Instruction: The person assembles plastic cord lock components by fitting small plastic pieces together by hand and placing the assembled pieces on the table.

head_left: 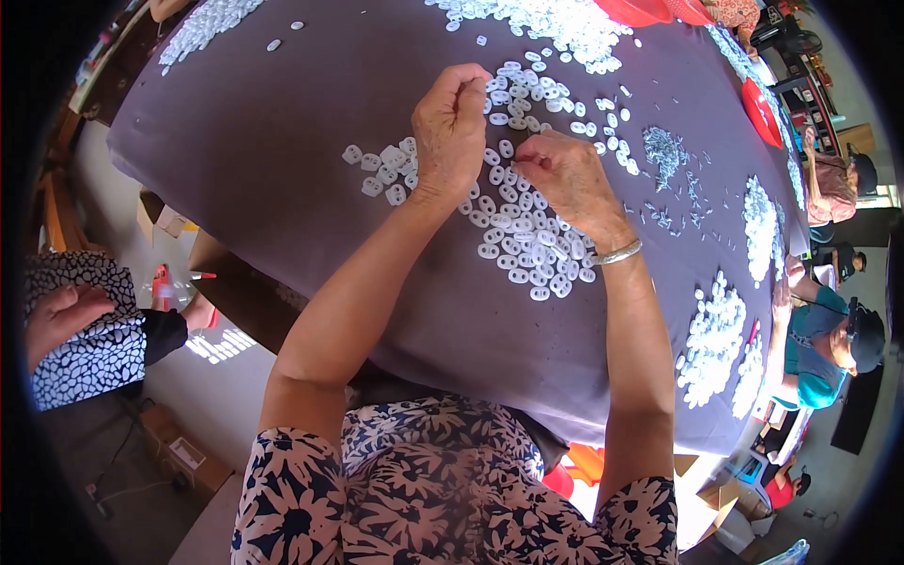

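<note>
A purplish-dark cloth-covered table fills mid-frame, grey floor left; left hand, right hand pinched near white two-holed ovals, contents hidden.

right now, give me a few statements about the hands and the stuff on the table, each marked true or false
1. The right hand has a silver-coloured metal bracelet at its wrist. True.
2. The left hand wears a thick black glove. False: it is bare.
3. The white, oval, two-holed pieces all lie in one single pile. False: they lie in several groups.
4. The heap of small, slim grey pieces lies left of the left hand. False: it lies right of the right hand.
5. A dark purplish-grey cloth covers the table. True.
</note>
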Action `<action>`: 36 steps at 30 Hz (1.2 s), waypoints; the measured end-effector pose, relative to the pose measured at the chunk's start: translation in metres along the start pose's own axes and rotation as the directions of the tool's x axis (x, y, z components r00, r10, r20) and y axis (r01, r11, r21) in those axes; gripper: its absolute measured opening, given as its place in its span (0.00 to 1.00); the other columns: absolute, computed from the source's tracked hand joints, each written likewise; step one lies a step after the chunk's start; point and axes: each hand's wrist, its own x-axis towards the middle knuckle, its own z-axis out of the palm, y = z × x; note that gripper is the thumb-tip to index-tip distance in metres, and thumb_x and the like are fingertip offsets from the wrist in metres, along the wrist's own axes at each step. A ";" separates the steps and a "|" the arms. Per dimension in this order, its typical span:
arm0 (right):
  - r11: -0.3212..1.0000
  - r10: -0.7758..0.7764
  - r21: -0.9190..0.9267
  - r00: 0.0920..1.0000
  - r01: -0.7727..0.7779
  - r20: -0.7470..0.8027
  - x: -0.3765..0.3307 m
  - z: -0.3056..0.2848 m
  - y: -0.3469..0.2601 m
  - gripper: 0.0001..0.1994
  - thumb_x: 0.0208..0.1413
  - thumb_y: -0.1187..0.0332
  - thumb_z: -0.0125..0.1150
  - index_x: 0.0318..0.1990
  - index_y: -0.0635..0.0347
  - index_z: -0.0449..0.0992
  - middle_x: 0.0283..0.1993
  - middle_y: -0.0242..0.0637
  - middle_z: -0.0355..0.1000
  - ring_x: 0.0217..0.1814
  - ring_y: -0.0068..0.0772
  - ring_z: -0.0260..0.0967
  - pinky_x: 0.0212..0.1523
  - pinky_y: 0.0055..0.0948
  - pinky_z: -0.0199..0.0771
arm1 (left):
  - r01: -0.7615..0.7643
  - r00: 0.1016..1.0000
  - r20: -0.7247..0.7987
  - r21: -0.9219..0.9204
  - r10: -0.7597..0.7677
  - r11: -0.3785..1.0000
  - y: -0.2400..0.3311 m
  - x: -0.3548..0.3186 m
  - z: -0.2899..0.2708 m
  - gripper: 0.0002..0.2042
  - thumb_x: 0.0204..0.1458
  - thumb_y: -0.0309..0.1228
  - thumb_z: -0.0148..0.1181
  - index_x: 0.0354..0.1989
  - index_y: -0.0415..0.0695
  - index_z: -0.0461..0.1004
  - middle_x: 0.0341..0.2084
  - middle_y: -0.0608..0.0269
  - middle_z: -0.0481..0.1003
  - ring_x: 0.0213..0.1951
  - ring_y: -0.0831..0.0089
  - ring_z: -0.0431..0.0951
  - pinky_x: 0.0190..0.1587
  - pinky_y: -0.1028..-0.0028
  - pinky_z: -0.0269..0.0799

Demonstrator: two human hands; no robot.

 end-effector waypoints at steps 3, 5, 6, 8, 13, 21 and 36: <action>0.991 -0.108 -0.084 0.993 0.104 -0.045 -0.002 0.005 0.000 0.04 0.48 0.77 0.59 0.32 0.65 0.75 0.28 0.40 0.69 0.26 0.36 0.69 0.28 0.31 0.68 | 0.012 0.998 0.064 0.075 -0.017 0.997 0.002 -0.004 0.001 0.05 0.56 0.27 0.51 0.36 0.40 0.73 0.18 0.73 0.65 0.21 0.85 0.61 0.24 0.80 0.59; 0.975 -0.174 -0.156 0.981 0.159 -0.087 -0.004 0.007 0.002 0.03 0.49 0.77 0.57 0.32 0.65 0.75 0.29 0.42 0.70 0.27 0.40 0.71 0.29 0.33 0.69 | -0.003 0.994 0.107 0.116 -0.009 0.993 0.004 -0.007 0.003 0.05 0.56 0.27 0.52 0.36 0.40 0.73 0.18 0.73 0.66 0.21 0.85 0.62 0.24 0.80 0.61; 0.979 -0.158 -0.151 0.978 0.137 -0.138 -0.006 0.009 0.004 0.04 0.49 0.78 0.56 0.32 0.65 0.75 0.29 0.42 0.70 0.28 0.42 0.71 0.29 0.34 0.69 | 0.000 0.982 0.188 0.091 -0.017 0.996 0.004 -0.009 0.004 0.06 0.55 0.27 0.53 0.38 0.40 0.73 0.20 0.71 0.69 0.23 0.84 0.65 0.26 0.79 0.64; 0.986 -0.130 -0.133 0.963 0.100 -0.238 -0.006 0.012 0.005 0.05 0.48 0.79 0.55 0.33 0.64 0.75 0.30 0.44 0.71 0.29 0.45 0.71 0.30 0.36 0.70 | 0.003 0.963 0.270 0.067 -0.021 0.998 0.000 -0.010 0.005 0.07 0.55 0.27 0.53 0.39 0.40 0.73 0.22 0.69 0.72 0.24 0.83 0.68 0.28 0.79 0.67; 0.913 0.197 0.383 0.973 -0.138 -0.118 -0.021 -0.015 0.002 0.04 0.58 0.75 0.54 0.36 0.65 0.76 0.28 0.26 0.72 0.29 0.11 0.64 0.28 0.15 0.65 | -0.040 0.878 0.477 0.161 -0.042 0.986 0.008 -0.020 0.007 0.13 0.54 0.25 0.54 0.48 0.41 0.70 0.33 0.62 0.76 0.33 0.77 0.75 0.37 0.76 0.72; 0.866 0.214 0.490 0.959 -0.097 -0.187 -0.043 -0.015 0.007 0.04 0.58 0.74 0.56 0.36 0.65 0.76 0.29 0.28 0.73 0.29 0.14 0.66 0.30 0.16 0.67 | 0.080 0.799 0.593 0.055 -0.097 0.995 0.006 -0.029 0.013 0.17 0.50 0.19 0.58 0.49 0.38 0.68 0.30 0.60 0.76 0.32 0.80 0.77 0.35 0.81 0.73; 0.560 0.205 0.828 0.975 -0.043 -0.088 -0.056 -0.015 0.016 0.08 0.57 0.72 0.58 0.44 0.60 0.75 0.36 0.29 0.72 0.33 0.17 0.66 0.35 0.18 0.68 | 0.416 0.684 0.668 -0.026 -0.294 0.909 0.021 -0.025 0.010 0.20 0.50 0.23 0.62 0.52 0.39 0.65 0.28 0.62 0.76 0.30 0.81 0.74 0.31 0.80 0.70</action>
